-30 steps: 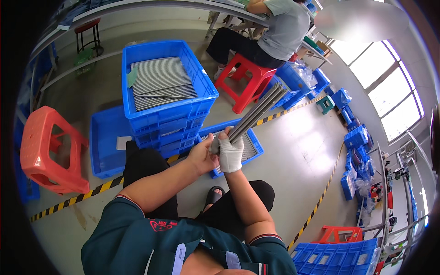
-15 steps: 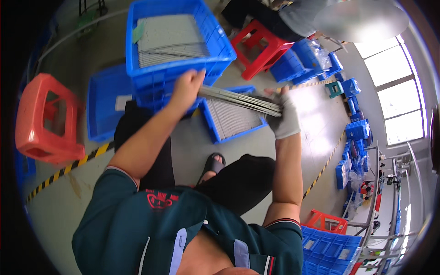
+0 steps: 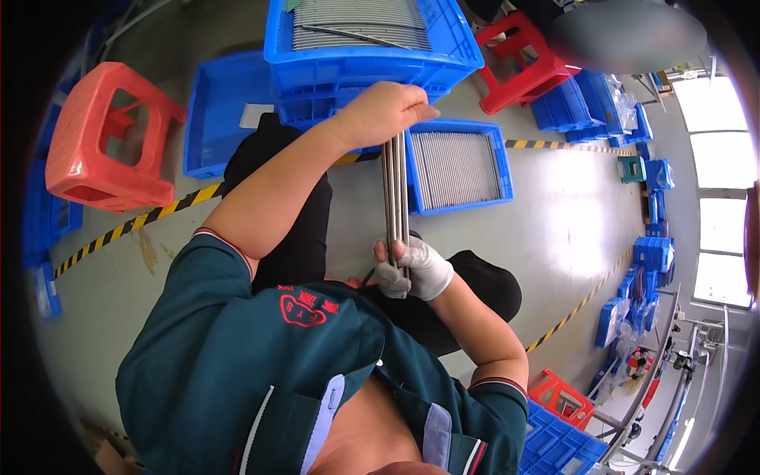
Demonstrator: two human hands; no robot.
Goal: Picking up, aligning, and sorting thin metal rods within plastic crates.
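Note:
A small bundle of thin metal rods [image 3: 395, 186] runs lengthwise in front of me, from far to near. At its far end is my left hand [image 3: 385, 115], bare, with its fingers closed about the rod ends. My right hand [image 3: 417, 269], in a whitish glove with bare fingertips, grips the near end close to my lap. Just right of the rods, a blue crate [image 3: 507, 172] on the floor holds a layer of similar rods [image 3: 457, 169]. Beyond my left hand stands a stacked blue crate [image 3: 356, 65] with more rods [image 3: 360, 22], a few lying crosswise on top.
A shallow blue tray [image 3: 226, 107] lies left of the stack, beside an orange-red stool [image 3: 111, 146]. Another red stool [image 3: 526, 67] stands at the far right, near a person partly in view. Yellow-black tape [image 3: 154, 215] crosses the floor. Blue bins [image 3: 653, 255] line the right wall.
The rods have swung from pointing rightward to pointing toward me. My right hand has come in close to my lap, and my left hand has shifted right. The whole view has shifted too.

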